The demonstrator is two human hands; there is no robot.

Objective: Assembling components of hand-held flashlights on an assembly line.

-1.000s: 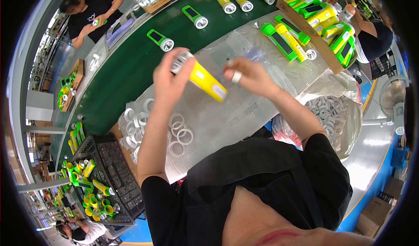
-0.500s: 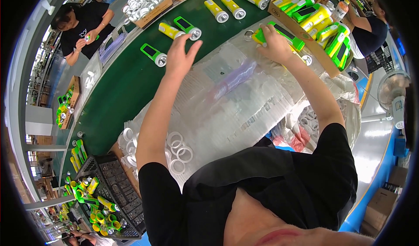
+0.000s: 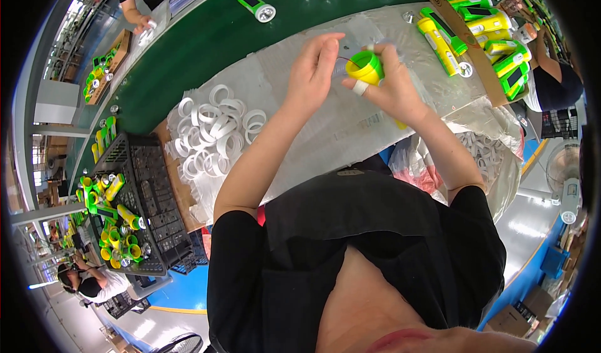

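Note:
My right hand (image 3: 388,87) is closed round a yellow and green flashlight body (image 3: 364,68), its open round mouth tilted up toward my left hand. A white band (image 3: 360,87) sits around a digit of my right hand. My left hand (image 3: 313,71) is beside that mouth, its fingers curved and close together. A thin dark wire (image 3: 342,59) runs between the flashlight body and my left hand; what the fingers grip is hidden. Below both hands lies a worktop with clear plastic film (image 3: 269,74). White rings (image 3: 213,130) are heaped on its left part.
Finished-looking flashlights (image 3: 441,43) lie at the right, by a carton (image 3: 479,58) full of more. A green belt (image 3: 188,65) carries several others. At the left stands a black crate (image 3: 150,184) beside flashlight parts (image 3: 119,234). Other people are nearby.
My hands, earlier far apart, have drawn together over the worktop. My right hand has left the flashlights by the carton and holds an open flashlight body. The view has tilted toward me.

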